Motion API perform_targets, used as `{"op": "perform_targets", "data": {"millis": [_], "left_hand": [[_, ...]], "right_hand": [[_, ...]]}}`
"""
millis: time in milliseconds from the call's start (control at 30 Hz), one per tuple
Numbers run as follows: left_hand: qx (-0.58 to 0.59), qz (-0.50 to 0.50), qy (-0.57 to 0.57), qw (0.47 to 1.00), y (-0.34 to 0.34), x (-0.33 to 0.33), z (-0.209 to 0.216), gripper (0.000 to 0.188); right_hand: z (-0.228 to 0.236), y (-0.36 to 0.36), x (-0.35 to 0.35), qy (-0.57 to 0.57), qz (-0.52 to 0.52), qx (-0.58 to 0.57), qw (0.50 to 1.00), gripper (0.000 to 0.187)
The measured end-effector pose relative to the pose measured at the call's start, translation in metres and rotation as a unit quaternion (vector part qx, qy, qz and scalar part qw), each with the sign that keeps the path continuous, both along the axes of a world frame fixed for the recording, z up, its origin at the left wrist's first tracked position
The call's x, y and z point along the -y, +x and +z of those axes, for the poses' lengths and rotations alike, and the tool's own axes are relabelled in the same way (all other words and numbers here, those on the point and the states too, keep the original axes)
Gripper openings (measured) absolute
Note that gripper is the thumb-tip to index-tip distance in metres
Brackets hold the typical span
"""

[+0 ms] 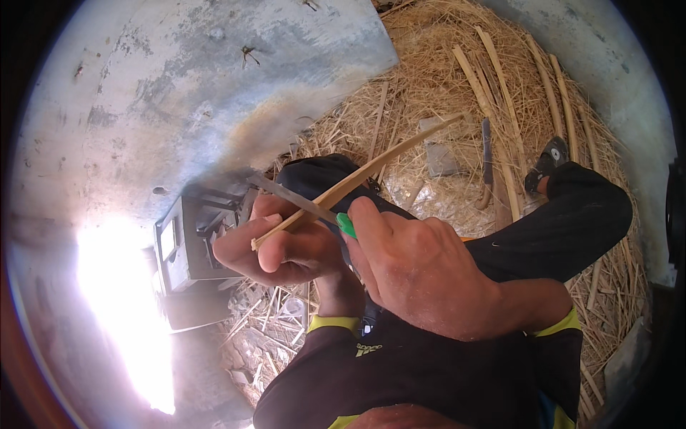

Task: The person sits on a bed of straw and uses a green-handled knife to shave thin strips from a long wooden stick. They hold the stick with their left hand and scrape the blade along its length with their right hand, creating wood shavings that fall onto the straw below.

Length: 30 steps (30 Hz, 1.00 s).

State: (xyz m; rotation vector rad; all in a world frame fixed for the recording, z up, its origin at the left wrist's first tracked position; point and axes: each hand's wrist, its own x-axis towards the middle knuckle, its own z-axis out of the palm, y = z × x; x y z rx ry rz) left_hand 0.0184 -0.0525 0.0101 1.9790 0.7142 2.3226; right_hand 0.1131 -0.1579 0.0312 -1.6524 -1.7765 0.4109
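A long, pale strip of split wood or bamboo (371, 167) slants up to the right in front of me. My left hand (293, 243) grips its near end, the thumb and fingers closed round it. In my right hand (421, 264) is a knife (346, 225) with a bright green handle, mostly hidden by the fist. The knife's grey blade points up to the left and crosses the strip close to my left fingers, seeming to touch it. Whether its edge has entered the wood I cannot tell.
Shavings (429, 43) cover the floor, with several long wooden strips (493, 79) at the far right. A dark-bladed tool (486, 154) lies near a grey block (443, 159). My sandalled foot (550, 157) rests beyond. A metal box (187, 250) stands left by the wall (179, 93).
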Motion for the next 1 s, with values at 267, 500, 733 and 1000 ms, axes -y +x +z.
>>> {"op": "perform_targets", "data": {"millis": [267, 500, 733, 1000], "left_hand": [[0.006, -0.1, 0.063, 0.993, 0.014, -0.004, -0.01, 0.046], [-0.066, -0.282, 0.084, 0.953, 0.001, -0.013, 0.0, 0.049], [-0.04, -0.261, 0.067, 0.962, -0.002, 0.002, -0.007, 0.051], [-0.042, -0.172, 0.148, 0.973, 0.0, -0.006, -0.005, 0.038]], "right_hand": [[-0.09, 0.067, -0.002, -0.123, -0.177, 0.018, 0.976, 0.022], [-0.005, 0.019, 0.017, -0.004, -0.007, -0.092, 0.996, 0.019], [-0.02, 0.011, 0.019, 0.04, -0.052, 0.016, 0.998, 0.017], [-0.157, 0.093, 0.022, -0.244, -0.296, -0.24, 0.892, 0.022]]}}
